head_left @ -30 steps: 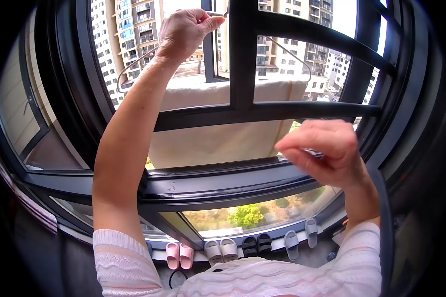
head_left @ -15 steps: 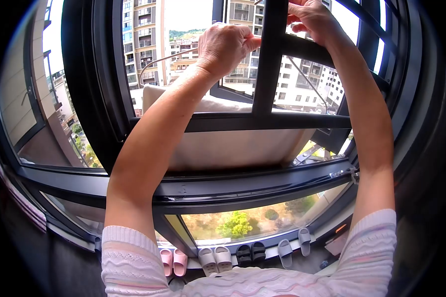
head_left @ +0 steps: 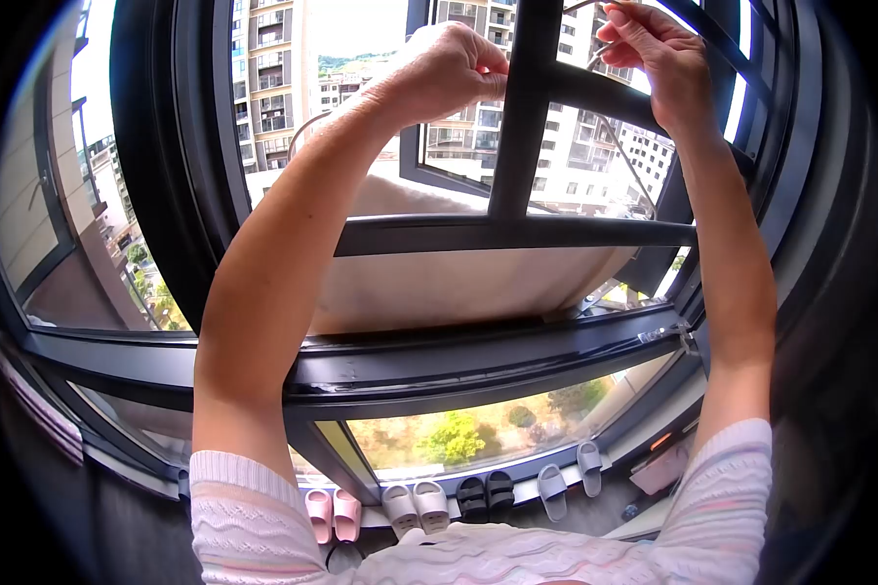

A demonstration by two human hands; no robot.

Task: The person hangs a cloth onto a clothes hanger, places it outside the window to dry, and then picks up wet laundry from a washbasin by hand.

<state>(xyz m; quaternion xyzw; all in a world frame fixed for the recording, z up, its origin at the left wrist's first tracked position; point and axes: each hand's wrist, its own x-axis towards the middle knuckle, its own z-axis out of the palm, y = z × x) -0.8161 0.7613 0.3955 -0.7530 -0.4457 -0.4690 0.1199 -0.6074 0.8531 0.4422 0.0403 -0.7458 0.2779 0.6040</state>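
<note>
A thin grey-brown cable runs around a dark window frame of crossing bars. My right hand is at the upper right, thumb and fingers pinched on the cable, which leads off up-left and also downward behind the horizontal bar. Left of the vertical bar, my left hand is closed, fingertips curled close to that bar. What it grips, if anything, is hidden. A loop of cable shows beside my left wrist. Behind the lower bars stands a pale, dusty boxy object.
A dark sill crosses below my arms, with a metal latch at its right end. Pink, beige, black and grey slippers line the floor by the lower glass. Tall buildings stand outside.
My right hand has moved right and down, and cable now shows between its fingers. My left hand has risen slightly beside the vertical bar. The whole view has shifted a little.
</note>
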